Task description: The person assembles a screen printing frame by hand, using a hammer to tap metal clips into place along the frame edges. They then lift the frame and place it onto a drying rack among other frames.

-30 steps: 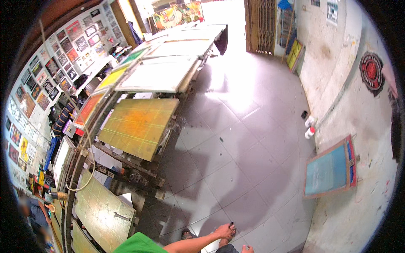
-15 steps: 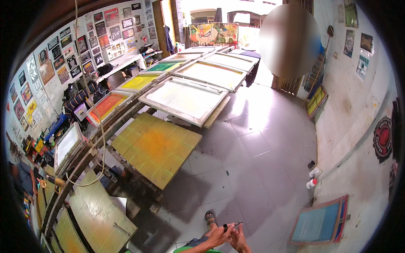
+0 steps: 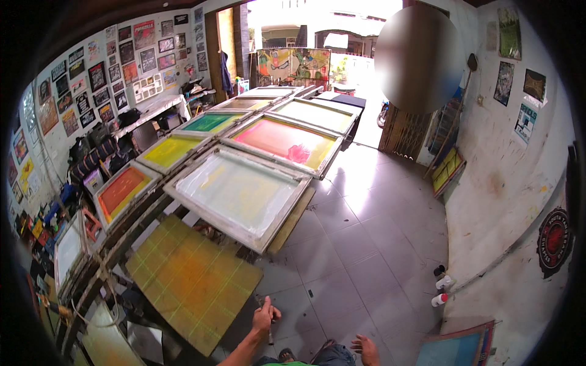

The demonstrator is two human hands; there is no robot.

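My left hand [image 3: 264,318] is closed round a slim, pen-like thing [image 3: 270,338], whose lower end pokes out beneath the fist; its exact kind is too small to make out. That hand is just off the right corner of a yellow-green board [image 3: 195,277] with an orange stain and pale grid lines. Low at the centre right, my right hand [image 3: 366,349] has its fingers apart and holds nothing. Beyond the board, a wooden-framed printing screen [image 3: 235,189] with whitish mesh lies tilted on the rack.
More framed screens stretch away in two rows, among them a pink one [image 3: 287,140] and a green one [image 3: 212,122]. Blue-meshed frames [image 3: 455,352] lean on the right wall, near several small bottles [image 3: 439,299]. Grey tiles [image 3: 360,244] cover the floor.
My hands were together on the slim dark thing; now they are apart, and only the left keeps it. The view has shifted nearer to the screens, and pink shows on one of them.
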